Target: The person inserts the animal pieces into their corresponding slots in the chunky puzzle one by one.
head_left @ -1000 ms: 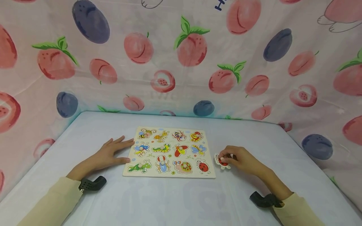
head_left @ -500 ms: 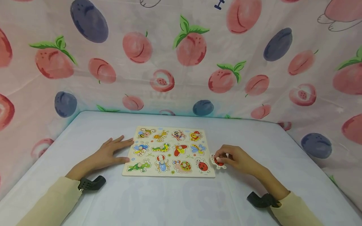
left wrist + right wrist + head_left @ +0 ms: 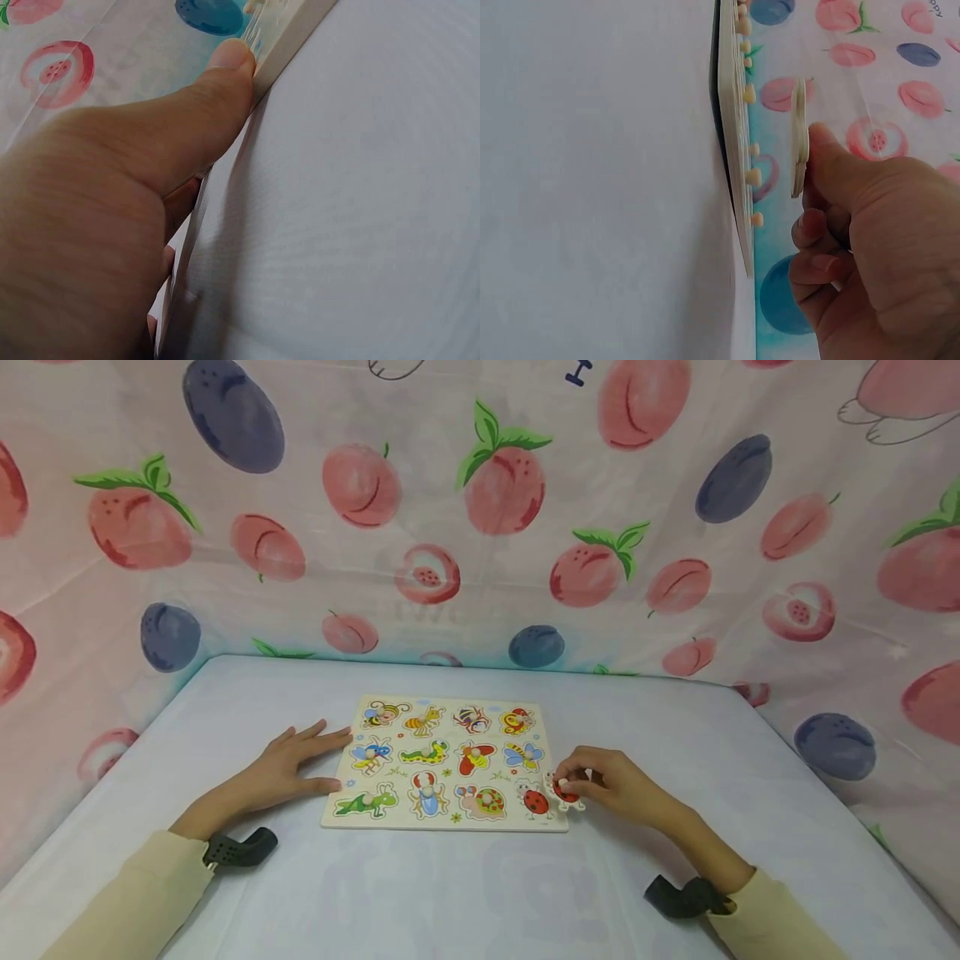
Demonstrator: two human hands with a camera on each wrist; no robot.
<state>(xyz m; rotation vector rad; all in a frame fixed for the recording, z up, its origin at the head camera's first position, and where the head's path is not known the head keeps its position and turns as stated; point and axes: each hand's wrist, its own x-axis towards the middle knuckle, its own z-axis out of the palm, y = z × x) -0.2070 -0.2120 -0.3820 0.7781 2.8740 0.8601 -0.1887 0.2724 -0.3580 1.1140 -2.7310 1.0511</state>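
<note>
A wooden insect puzzle board [image 3: 442,824] lies on the table, with knobbed pieces filling its spaces. At its lower right corner shows a ladybug recess [image 3: 535,802] with the printed picture and no knob. My right hand [image 3: 618,787] pinches a ladybug puzzle piece [image 3: 566,793] between thumb and fingers, overlapping the board's right edge in the head view. Seen edge-on in the right wrist view, that ladybug piece [image 3: 799,142] is held clear of the board. My left hand [image 3: 288,767] has its fingers spread, thumb [image 3: 229,64] and fingertips at the board's left edge.
A white cloth [image 3: 420,893] covers the table. Behind it hangs a fruit-print curtain [image 3: 495,577]. A black wrist camera [image 3: 242,847] is strapped on the left wrist, and another black camera [image 3: 686,897] on the right.
My right hand has moved left with the ladybug piece, from beside the board to over its right edge. The left hand has stayed at the board's left edge.
</note>
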